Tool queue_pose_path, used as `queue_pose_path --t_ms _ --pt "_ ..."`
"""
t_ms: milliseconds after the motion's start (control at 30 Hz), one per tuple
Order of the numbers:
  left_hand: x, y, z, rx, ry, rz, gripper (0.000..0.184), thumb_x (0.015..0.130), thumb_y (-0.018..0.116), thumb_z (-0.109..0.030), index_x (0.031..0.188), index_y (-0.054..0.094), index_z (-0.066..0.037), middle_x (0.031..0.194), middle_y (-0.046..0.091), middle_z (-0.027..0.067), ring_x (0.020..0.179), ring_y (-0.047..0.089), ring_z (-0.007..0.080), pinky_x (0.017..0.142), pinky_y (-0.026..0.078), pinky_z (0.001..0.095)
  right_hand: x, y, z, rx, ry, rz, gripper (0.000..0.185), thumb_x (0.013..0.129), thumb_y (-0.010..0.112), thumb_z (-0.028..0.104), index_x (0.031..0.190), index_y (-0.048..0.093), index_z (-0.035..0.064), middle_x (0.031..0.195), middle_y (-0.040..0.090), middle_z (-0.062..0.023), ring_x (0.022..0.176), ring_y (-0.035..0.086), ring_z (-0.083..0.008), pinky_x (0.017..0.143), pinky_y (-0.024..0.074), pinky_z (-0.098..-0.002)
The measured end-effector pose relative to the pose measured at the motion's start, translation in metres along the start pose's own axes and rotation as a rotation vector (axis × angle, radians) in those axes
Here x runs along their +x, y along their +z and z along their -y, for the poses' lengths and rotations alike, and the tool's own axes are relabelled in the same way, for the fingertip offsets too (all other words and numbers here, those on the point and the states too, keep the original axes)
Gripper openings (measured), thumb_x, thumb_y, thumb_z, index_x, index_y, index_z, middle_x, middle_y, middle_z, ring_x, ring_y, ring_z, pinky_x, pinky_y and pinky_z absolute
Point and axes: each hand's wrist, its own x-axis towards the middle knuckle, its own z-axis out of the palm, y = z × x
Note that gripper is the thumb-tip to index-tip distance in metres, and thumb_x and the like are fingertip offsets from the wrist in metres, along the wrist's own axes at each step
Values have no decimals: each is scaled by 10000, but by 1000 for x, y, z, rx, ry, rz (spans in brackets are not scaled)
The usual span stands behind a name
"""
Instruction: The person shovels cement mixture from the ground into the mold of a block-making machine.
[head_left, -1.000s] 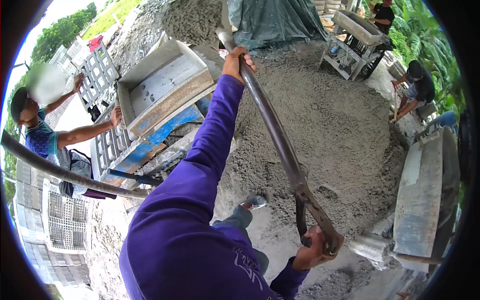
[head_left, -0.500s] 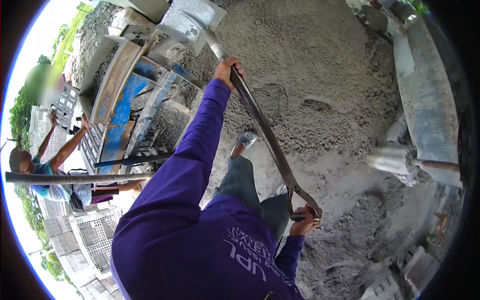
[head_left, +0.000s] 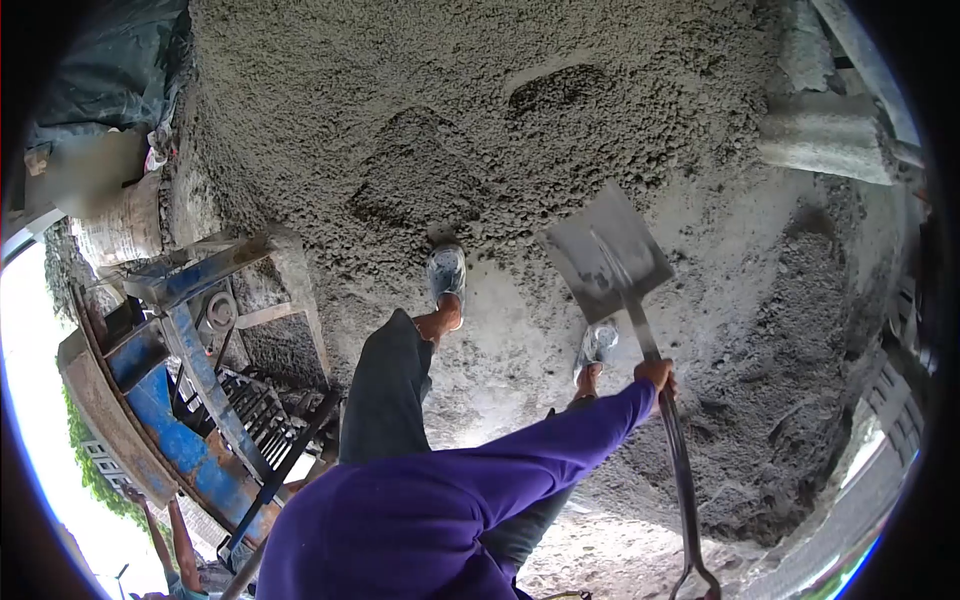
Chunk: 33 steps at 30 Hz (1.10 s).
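Left hand (head_left: 656, 376) nearest, fingers wrapped round the shaft of the shovel (head_left: 682, 452), a little behind the blade (head_left: 612, 258); right hand out of view, so could not tell what its fingers did; the shaft's rear end ran toward the bottom of the view; since half a second earlier the shovel had swung over from the left, blade now low, just ahead of the right shoe (head_left: 600, 343) and beside the near edge of the heap (head_left: 300, 130); no load showed on the blade, so judged it to be between loads and back within reach of the mix; whether it touched the ground (head_left: 510, 335) could not be told; left shoe (head_left: 446, 272) stood right at the heap's near edge; off to the left, a blue-framed machine (head_left: 190, 430); farthest, at its outer edge, another person's forearms (head_left: 183, 545), raised, their hold too small to tell.
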Motion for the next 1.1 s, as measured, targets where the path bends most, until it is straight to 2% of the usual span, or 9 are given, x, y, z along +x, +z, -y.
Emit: queue_pose_path --t_ms 33,67,133,300,600,667,733,933,1100 --pt "25 -18 -115 29 169 22 180 760 587 -140 657 483 -37 533 496 101 459 501 266 480 448 429 64 83 6 665 377 -8 173 820 598 289 759 527 143 507 391 60 401 387 -73 410 361 -228" --pt "21 -36 -207 67 252 20 186 782 573 -144 655 471 -55 525 481 96 446 491 253 467 444 425 94 220 76 671 348 -103 205 815 602 281 703 485 156 492 362 60 391 370 -67 396 342 -219" --pt "-1 -69 -389 142 420 6 211 827 545 -151 650 447 -92 510 452 86 420 472 226 442 435 416 85 357 152 760 332 -55 127 809 579 207 720 530 130 475 394 35 348 372 -100 347 329 -239" --pt "0 -129 -366 170 568 -112 169 775 594 -68 655 480 -35 524 478 92 408 475 215 372 408 388 -23 387 122 907 457 -56 57 807 569 150 770 572 106 470 421 11 340 389 -121 343 353 -255" --pt "-156 -181 -280 123 488 -188 147 769 609 -79 684 496 -42 585 502 86 469 502 227 441 433 411 -172 257 143 834 517 -46 234 791 577 156 604 439 126 462 414 7 351 388 -116 359 359 -263" --pt "-223 -192 -269 112 534 -222 125 762 616 -73 719 506 -32 609 511 85 483 504 216 454 419 395 -194 227 128 892 608 8 156 817 591 201 750 570 62 440 437 -22 330 382 -140 307 299 -270" --pt "-285 -202 -266 47 609 -241 122 766 609 -68 695 517 -32 583 503 95 462 493 214 443 414 390 -215 200 163 782 434 19 204 793 599 187 878 611 3 463 481 -45 332 417 -162 319 327 -256" --pt "-522 -211 -291 -199 1007 -81 181 755 586 -60 601 507 -9 528 496 119 417 479 224 405 409 389 -189 151 256 752 332 296 211 788 607 197 882 615 8 468 488 -51 332 413 -162 322 335 -259" --pt "-741 -228 -307 -318 1428 13 184 766 542 -47 602 505 27 555 513 142 439 512 242 426 437 413 -208 134 418 745 57 521 216 785 612 203 884 617 11 471 492 -54 332 410 -162 324 341 -261"
